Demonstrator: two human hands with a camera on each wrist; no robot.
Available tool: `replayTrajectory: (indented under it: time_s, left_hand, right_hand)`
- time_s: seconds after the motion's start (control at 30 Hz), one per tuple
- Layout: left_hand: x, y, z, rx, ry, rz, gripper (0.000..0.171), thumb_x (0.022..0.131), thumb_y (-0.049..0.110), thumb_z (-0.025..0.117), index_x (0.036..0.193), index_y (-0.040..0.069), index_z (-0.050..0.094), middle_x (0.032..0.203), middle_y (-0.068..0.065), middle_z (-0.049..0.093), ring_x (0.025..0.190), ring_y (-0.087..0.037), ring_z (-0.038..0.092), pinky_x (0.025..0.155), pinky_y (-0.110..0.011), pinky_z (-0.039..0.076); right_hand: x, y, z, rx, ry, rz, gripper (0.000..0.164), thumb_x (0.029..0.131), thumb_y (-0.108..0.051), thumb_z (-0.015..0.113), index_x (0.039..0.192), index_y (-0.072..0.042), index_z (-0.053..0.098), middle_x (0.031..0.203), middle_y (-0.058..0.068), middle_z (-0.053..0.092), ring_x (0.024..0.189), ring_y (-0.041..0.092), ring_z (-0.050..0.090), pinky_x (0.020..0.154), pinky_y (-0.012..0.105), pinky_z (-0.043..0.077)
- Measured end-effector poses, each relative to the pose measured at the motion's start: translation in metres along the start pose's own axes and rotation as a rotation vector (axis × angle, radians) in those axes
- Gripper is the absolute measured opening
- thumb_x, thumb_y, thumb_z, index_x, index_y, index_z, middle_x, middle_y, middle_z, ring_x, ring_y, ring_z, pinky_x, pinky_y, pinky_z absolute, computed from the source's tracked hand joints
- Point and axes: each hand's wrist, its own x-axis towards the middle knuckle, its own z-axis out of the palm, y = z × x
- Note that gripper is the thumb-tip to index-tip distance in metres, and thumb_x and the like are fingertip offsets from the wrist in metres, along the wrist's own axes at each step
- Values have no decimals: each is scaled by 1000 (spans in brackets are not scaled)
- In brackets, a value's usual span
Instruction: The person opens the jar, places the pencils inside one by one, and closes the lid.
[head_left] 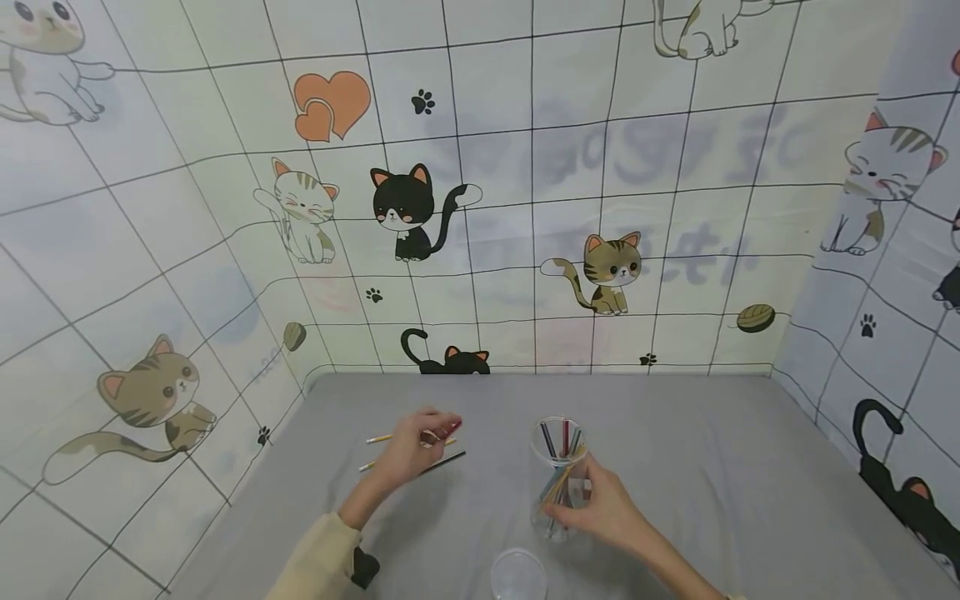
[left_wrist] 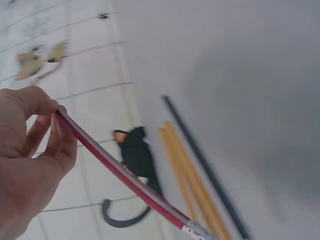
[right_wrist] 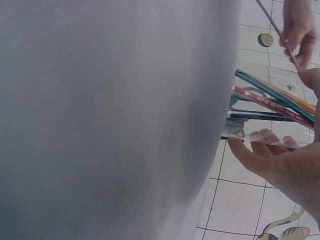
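Observation:
My left hand pinches a red pencil with a pale stripe between thumb and fingers. In the left wrist view it slants away from the fingertips, its silver end lowest. Beneath that hand, several yellow pencils and a black pencil lie on the table. A clear jar stands to the right, holding several pencils, among them a red one and a green one. Around the jar's side, my right hand holds it with curled fingers.
A round clear lid lies at the table's front, near the jar. Grey cloth covers the table. Cat-printed fabric walls rise at the back and both sides. A small black object sits by the left sleeve.

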Motion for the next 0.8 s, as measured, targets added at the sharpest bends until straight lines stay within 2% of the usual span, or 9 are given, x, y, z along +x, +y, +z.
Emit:
replayTrajectory:
  time_s: [0.2, 0.37, 0.47, 0.63, 0.8]
  left_hand:
    - [19, 36, -11, -122, 26, 39, 45, 83, -19, 62, 123, 0, 69, 107, -11, 66, 92, -29, 65, 80, -32, 57]
    - [33, 66, -13, -194, 22, 82, 44, 85, -18, 61, 125, 0, 68, 110, -12, 65, 94, -32, 65, 82, -35, 57]
    - [42, 85, -13, -232, 16, 122, 44, 85, -18, 61, 125, 0, 69, 109, -11, 65, 94, -32, 65, 82, -36, 57]
    - [56, 113, -10, -272, 4, 190, 42, 86, -18, 60, 124, -1, 68, 109, -10, 65, 93, -23, 65, 82, -35, 57]
    - [70, 138, -6, -331, -18, 292, 42, 86, -19, 59, 125, -3, 67, 110, -13, 64, 94, -21, 64, 82, -37, 57]
  right_hand:
    - [-1, 0, 0, -10, 8, 0, 64, 73, -20, 89, 123, 0, 55, 100, 4, 65, 103, 30, 63, 86, 47, 55]
    - [0, -1, -1, -18, 6, 6, 65, 73, -21, 89, 123, 0, 55, 101, 4, 65, 103, 31, 63, 87, 50, 55]
    - [0, -1, -1, -20, 4, 7, 67, 73, -21, 89, 126, 0, 54, 103, 5, 65, 104, 32, 62, 87, 51, 55]
    - [0, -1, -1, -20, -2, -10, 71, 73, -22, 89, 130, 0, 53, 104, 6, 66, 105, 32, 63, 86, 52, 54]
    - [1, 0, -2, -18, -2, -18, 69, 74, -22, 89, 129, 0, 53, 102, 5, 66, 102, 30, 63, 85, 52, 55]
